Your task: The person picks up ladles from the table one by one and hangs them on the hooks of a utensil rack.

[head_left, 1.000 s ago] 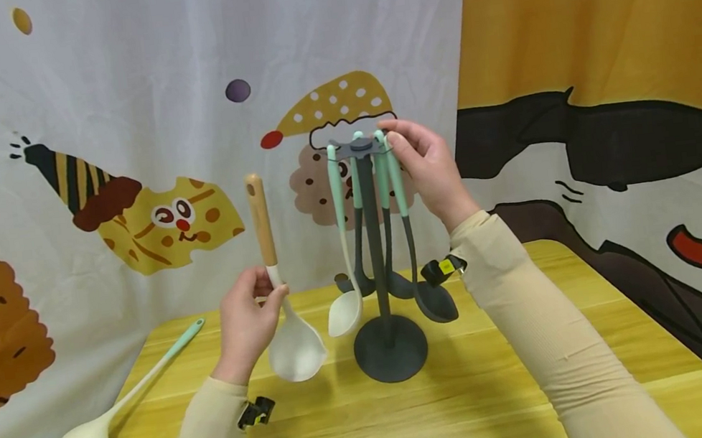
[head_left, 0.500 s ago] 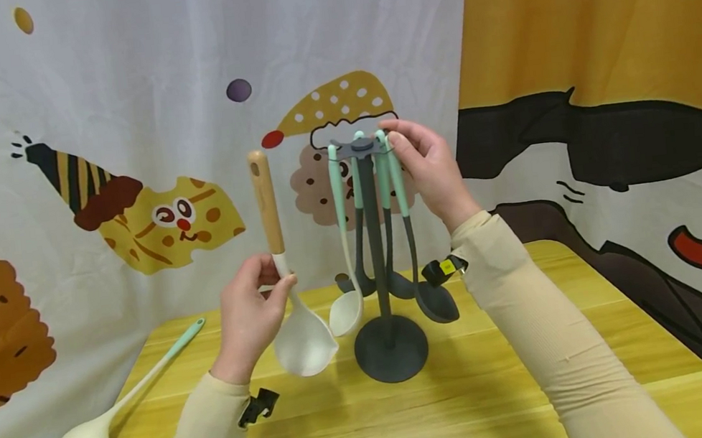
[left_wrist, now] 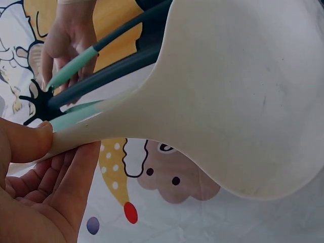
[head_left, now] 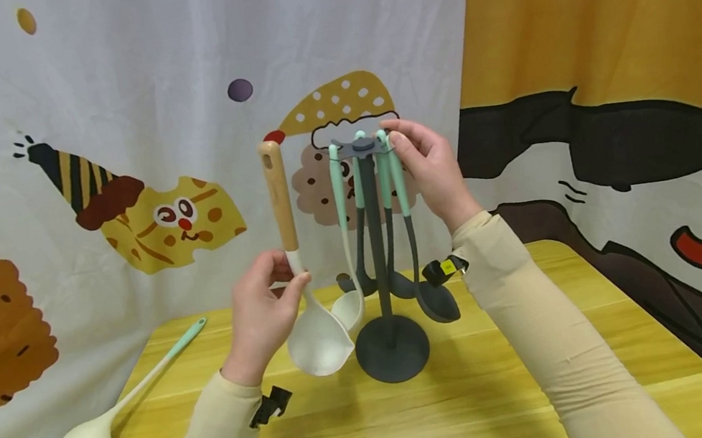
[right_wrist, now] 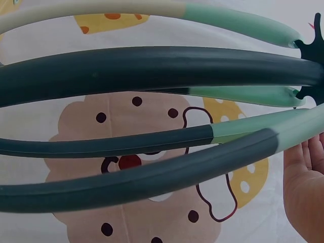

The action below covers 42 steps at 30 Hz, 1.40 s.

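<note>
Two hands are seen in the head view. The left hand (head_left: 265,312) pinches the white ladle (head_left: 319,342) at its neck, just below the wooden handle (head_left: 279,195). So the handle rises above the grip, leaning slightly to the left, and the bowl hangs below it, partly covering a white spoon (head_left: 349,307) on the stand (head_left: 394,358). At the stand's top, the right hand (head_left: 429,167) holds the mint end of a dark spoon (head_left: 437,303) between thumb and finger.

In the left wrist view, the thumb presses the neck from one side and the fingers are at the other; the bowl lies well beyond them.

In the right wrist view, the right hand shows only partly, behind mint handles.
</note>
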Each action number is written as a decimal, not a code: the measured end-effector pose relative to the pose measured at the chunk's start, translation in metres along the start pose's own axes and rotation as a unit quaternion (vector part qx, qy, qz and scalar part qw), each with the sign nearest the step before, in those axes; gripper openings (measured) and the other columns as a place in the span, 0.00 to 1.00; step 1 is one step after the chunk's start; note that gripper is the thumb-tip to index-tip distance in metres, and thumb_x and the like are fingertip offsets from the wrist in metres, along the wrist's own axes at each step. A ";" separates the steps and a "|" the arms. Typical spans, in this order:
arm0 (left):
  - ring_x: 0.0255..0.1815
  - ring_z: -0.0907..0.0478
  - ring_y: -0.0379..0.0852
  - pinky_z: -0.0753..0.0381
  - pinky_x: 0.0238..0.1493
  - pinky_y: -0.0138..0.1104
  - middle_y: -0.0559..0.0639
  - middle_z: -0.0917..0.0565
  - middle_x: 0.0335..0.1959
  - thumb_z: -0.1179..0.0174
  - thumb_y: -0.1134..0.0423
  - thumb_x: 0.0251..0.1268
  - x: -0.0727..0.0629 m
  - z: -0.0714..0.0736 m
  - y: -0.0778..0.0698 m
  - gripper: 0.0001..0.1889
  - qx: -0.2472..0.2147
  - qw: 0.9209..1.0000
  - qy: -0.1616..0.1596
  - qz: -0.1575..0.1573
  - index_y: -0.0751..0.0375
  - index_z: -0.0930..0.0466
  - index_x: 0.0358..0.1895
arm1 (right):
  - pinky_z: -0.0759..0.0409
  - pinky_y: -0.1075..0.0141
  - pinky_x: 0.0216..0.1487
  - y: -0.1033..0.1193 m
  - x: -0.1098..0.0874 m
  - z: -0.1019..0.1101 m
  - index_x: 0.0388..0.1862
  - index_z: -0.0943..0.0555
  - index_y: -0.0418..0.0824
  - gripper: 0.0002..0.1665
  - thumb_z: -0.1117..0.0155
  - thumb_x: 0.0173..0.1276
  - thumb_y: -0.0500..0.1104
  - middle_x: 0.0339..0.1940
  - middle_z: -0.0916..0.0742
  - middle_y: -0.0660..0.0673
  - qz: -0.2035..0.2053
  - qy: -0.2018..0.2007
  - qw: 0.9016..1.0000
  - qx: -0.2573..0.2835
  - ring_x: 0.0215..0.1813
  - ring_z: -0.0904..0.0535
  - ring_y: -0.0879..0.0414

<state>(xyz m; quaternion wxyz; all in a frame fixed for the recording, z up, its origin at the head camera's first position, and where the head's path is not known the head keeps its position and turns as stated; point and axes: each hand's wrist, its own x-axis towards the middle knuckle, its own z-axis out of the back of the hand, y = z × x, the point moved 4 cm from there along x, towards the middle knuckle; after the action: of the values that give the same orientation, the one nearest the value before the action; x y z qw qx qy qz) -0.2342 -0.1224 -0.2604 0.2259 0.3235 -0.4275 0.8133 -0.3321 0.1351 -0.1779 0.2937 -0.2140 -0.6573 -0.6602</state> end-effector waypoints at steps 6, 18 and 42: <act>0.34 0.17 0.44 0.15 0.31 0.35 0.53 0.17 0.34 0.29 0.75 0.56 -0.005 -0.008 -0.001 0.12 -0.012 1.000 -0.001 -0.012 0.65 0.22 0.40 | 0.24 0.61 0.61 0.000 0.001 0.000 0.64 0.25 0.34 0.22 0.48 0.79 0.44 0.54 0.16 0.44 0.003 0.001 1.000 0.000 0.54 0.20 0.54; 0.34 0.17 0.44 0.15 0.31 0.32 0.52 0.17 0.34 0.29 0.75 0.55 -0.008 -0.024 -0.011 0.13 -0.033 0.999 0.012 -0.031 0.65 0.22 0.40 | 0.24 0.61 0.61 0.001 -0.001 0.000 0.65 0.25 0.33 0.22 0.48 0.79 0.43 0.54 0.16 0.44 0.003 0.000 1.000 0.007 0.54 0.19 0.54; 0.33 0.18 0.45 0.16 0.29 0.30 0.53 0.17 0.33 0.29 0.75 0.54 -0.005 -0.043 -0.029 0.13 -0.064 0.996 0.027 -0.048 0.65 0.22 0.41 | 0.24 0.62 0.61 0.001 0.000 0.000 0.65 0.26 0.31 0.23 0.48 0.79 0.44 0.55 0.17 0.44 0.001 -0.002 1.000 -0.001 0.54 0.20 0.54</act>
<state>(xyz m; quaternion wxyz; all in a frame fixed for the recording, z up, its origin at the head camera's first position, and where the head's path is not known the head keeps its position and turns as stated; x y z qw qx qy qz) -0.2264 -0.0712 -0.2661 0.2969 0.3063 -0.4567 0.7807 -0.3313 0.1349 -0.1778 0.2927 -0.2167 -0.6571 -0.6600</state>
